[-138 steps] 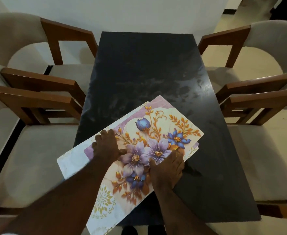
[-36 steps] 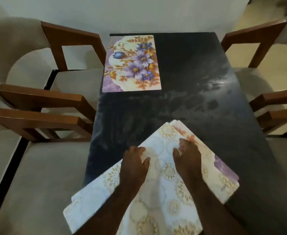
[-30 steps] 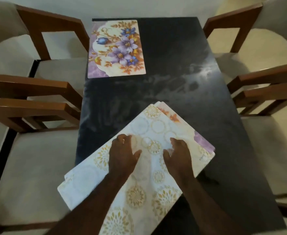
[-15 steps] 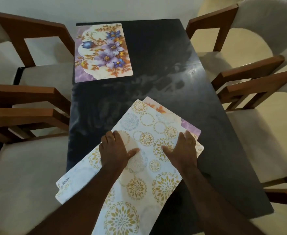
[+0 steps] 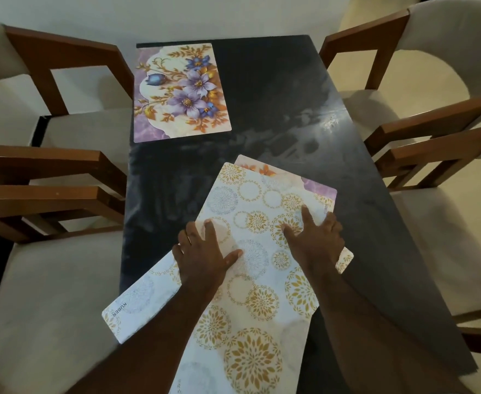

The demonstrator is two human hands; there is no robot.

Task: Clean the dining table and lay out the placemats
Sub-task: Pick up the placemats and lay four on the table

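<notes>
- Fingers (image 5: 211, 233) of your left hand (image 5: 202, 253) and right hand (image 5: 316, 241) lie straight and spread, pressing flat on the stacked placemats (image 5: 250, 200), gripping nothing.
- The stack sits askew at the table's (image 5: 276, 95) 6 o'clock, one corner overhanging at 7 o'clock; one floral placemat (image 5: 181, 89) lies at 11 o'clock.
- Risk: sliding the top mat may drag those beneath, tipping the overhanging stack off the edge.

"KUBER" is printed on the corner of a white placemat (image 5: 137, 300) at lower left, and again, partly legible, on a mat edge at centre right.
</notes>
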